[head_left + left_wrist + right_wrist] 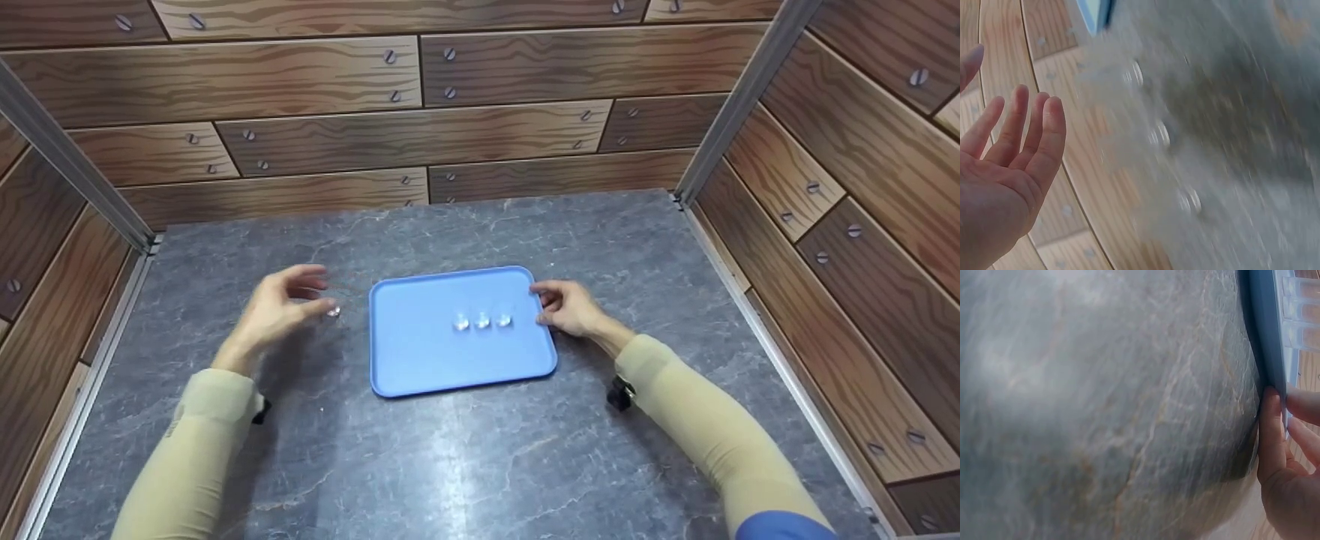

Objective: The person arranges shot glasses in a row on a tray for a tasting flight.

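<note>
A blue tray (420,352) lies on the table, carrying three small clear cups (483,321) in a row on its right half. My right hand (571,307) pinches the tray's right rim. In the right wrist view the thumb and fingers (1271,433) sit on both sides of that rim. Left of the tray, my left hand (281,304) hovers over the table, its thumb tip overlapping a small clear piece (334,310). The left wrist view has this hand's fingers (1050,135) loosely spread with nothing between them. Several blurred clear round pieces (1159,134) stand on the table beside it.
The grey marbled table (390,465) is bounded by wood-patterned walls (322,75) at the back and sides. Metal corner posts (739,112) stand at the back. A dark wrist device (620,394) sits under the right sleeve.
</note>
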The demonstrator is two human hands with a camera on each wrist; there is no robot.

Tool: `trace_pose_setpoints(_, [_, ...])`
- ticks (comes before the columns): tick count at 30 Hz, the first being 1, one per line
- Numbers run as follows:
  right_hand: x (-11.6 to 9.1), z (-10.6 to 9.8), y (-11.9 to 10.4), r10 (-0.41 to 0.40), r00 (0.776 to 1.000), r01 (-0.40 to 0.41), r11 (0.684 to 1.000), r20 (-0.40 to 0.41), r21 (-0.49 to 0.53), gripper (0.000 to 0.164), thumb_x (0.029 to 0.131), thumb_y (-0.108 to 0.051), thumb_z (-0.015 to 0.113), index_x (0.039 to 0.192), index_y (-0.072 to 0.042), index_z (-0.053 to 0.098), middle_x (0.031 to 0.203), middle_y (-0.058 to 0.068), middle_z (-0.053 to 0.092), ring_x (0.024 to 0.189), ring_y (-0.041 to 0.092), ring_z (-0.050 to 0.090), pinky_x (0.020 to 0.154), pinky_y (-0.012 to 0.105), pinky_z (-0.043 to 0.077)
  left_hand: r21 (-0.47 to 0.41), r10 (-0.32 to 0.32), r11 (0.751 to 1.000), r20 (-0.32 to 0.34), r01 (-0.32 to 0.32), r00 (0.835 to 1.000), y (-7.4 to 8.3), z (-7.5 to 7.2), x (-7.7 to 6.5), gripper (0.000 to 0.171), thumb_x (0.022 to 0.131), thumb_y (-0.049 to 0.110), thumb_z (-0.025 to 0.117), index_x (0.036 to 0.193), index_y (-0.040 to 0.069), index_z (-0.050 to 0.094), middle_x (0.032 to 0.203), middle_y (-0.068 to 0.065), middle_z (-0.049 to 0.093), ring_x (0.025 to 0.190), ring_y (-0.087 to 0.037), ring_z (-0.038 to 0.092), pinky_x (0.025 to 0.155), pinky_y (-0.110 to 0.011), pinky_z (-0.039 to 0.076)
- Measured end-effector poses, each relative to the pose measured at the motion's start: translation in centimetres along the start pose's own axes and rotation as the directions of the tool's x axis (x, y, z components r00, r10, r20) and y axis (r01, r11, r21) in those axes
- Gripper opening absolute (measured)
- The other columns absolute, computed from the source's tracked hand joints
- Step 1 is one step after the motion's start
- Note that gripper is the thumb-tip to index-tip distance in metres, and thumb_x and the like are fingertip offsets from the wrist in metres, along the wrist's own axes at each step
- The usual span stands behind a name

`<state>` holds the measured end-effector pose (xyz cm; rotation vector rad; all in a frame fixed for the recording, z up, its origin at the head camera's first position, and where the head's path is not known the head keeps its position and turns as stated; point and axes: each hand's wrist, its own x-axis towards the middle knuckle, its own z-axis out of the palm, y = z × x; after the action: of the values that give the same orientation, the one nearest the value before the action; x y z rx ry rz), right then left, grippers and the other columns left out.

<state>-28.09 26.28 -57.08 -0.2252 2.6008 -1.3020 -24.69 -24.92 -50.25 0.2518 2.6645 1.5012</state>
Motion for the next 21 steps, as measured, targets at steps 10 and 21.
trace_pose_setpoints(10, [0.0,0.0,-0.1,0.005,1.0,-0.005,1.0,0.005,0.002,0.06,0.088,0.007,0.082,0.146,0.004,0.069,0.112,0.016,0.071,0.089,0.013,0.065,0.074,0.016,0.055,0.062,-0.09,0.993,-0.122,0.098,0.988,-2.4,-4.6,-1.4,0.06,0.102,0.021,0.084,0.155,0.003,0.064,0.149,-0.03,0.07,0.137,-0.046,0.067,0.091,-0.008,0.05])
trace_pose_setpoints(21, [-0.1,-0.1,-0.1,0.0,1.0,0.0,1.0,0.005,0.02,0.061,0.087,0.011,0.082,0.146,0.006,0.069,0.108,0.015,0.069,0.084,0.011,0.063,0.07,0.014,0.055,0.228,-0.18,0.95,-0.159,0.214,0.971,-6.3,-6.4,-2.5,0.075,0.104,0.03,0.08,0.169,0.006,0.048,0.167,-0.034,0.053,0.15,-0.06,0.052,0.12,-0.076,0.046])
